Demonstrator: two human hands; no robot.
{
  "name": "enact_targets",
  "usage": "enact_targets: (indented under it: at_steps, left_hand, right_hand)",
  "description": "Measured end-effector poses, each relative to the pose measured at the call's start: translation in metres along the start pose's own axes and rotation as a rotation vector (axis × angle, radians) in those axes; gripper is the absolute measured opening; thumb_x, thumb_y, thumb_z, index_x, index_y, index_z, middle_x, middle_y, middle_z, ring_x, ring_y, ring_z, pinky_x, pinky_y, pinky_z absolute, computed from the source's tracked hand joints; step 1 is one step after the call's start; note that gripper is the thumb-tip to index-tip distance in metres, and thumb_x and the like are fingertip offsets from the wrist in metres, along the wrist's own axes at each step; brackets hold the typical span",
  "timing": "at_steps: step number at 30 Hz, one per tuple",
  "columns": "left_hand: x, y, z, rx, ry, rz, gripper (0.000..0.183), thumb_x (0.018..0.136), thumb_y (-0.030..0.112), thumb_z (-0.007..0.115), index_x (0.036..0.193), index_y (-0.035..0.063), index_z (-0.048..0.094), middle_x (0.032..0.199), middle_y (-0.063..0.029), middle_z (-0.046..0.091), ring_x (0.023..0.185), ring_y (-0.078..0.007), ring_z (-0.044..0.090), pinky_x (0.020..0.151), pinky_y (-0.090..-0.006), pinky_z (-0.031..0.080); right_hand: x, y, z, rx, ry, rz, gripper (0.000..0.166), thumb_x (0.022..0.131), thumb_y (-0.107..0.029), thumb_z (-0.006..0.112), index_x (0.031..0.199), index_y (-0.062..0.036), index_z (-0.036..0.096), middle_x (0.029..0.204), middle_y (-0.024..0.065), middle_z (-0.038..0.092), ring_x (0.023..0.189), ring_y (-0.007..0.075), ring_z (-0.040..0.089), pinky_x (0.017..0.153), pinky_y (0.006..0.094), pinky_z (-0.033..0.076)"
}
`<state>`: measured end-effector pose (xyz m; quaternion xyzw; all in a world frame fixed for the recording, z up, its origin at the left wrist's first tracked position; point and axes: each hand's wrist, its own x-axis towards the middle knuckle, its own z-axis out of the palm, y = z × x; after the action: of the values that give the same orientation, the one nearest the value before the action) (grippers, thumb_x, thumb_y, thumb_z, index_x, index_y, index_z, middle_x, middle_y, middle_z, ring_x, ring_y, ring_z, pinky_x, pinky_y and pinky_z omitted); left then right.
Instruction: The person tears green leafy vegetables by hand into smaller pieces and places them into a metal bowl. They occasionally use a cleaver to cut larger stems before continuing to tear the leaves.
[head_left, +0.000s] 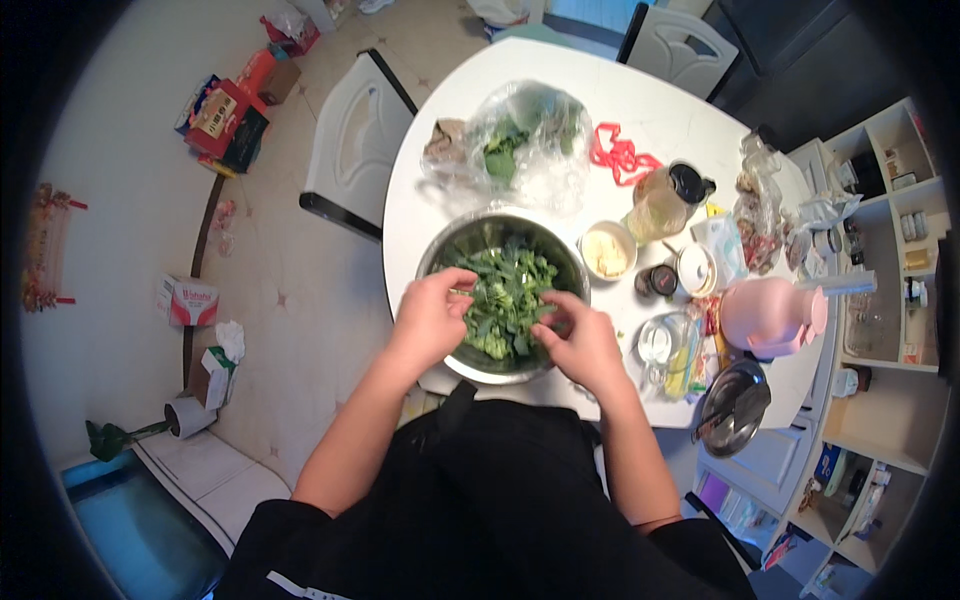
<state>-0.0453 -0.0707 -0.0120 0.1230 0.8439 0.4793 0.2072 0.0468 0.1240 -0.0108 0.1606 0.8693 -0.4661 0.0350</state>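
Observation:
A stainless steel bowl (439, 244) stands at the near edge of the white table, directly before me. It holds a heap of leafy greens (499, 300) with small green florets. Over the bowl's left side is my left hand (433, 315), thumb and fingers bent towards the leaves. My right hand (583, 336) reaches over the right rim, its curled fingertips at the greens. Whether either hand pinches a piece is not plain. Beyond the bowl lies a clear plastic bag (555, 169) with more green leaves (501, 154) inside.
Right of the bowl stand a white bowl of pale pieces (606, 253), a pitcher with a black lid (664, 202), a dark-lidded jar (660, 280), a glass cup (658, 341) and a pink vacuum jug (765, 315). A red ribbon (621, 155) lies farther back. One chair (360, 142) stands left.

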Motion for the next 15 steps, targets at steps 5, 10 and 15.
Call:
enact_targets:
  at_steps: [5,10,15]
  left_hand:
    - [0.014,0.001,0.02,0.113,-0.013,0.025,0.03,0.079,0.014,0.069,0.105,0.0014,0.063,0.098,-0.0192,0.066,0.087,-0.0323,0.066,0.077,-0.0398,0.052]
    - [0.006,0.022,0.03,0.14,-0.207,0.789,0.05,0.083,0.031,0.064,0.124,0.0031,0.055,0.126,-0.0175,0.055,0.117,-0.0345,0.052,0.098,-0.0431,0.042]
    - [0.034,-0.019,0.001,0.092,-0.211,0.472,0.035,0.081,0.014,0.067,0.114,0.0031,0.061,0.115,-0.0173,0.061,0.101,-0.0281,0.063,0.084,-0.0367,0.051]
  right_hand:
    - [0.019,-0.001,0.001,-0.034,-0.181,0.238,0.041,0.091,-0.04,0.05,0.075,-0.0086,0.071,0.069,0.0191,0.064,0.071,0.0385,0.063,0.068,0.0463,0.05]
    - [0.026,0.007,0.029,-0.488,-0.28,-0.429,0.025,0.073,-0.021,0.061,0.094,-0.0068,0.065,0.08,0.0173,0.064,0.081,0.0351,0.063,0.066,0.0452,0.05]
    - [0.05,-0.022,0.033,-0.143,-0.199,-0.27,0.017,0.079,-0.018,0.062,0.089,-0.0058,0.067,0.08,0.0157,0.066,0.076,0.0345,0.063,0.066,0.0423,0.051]
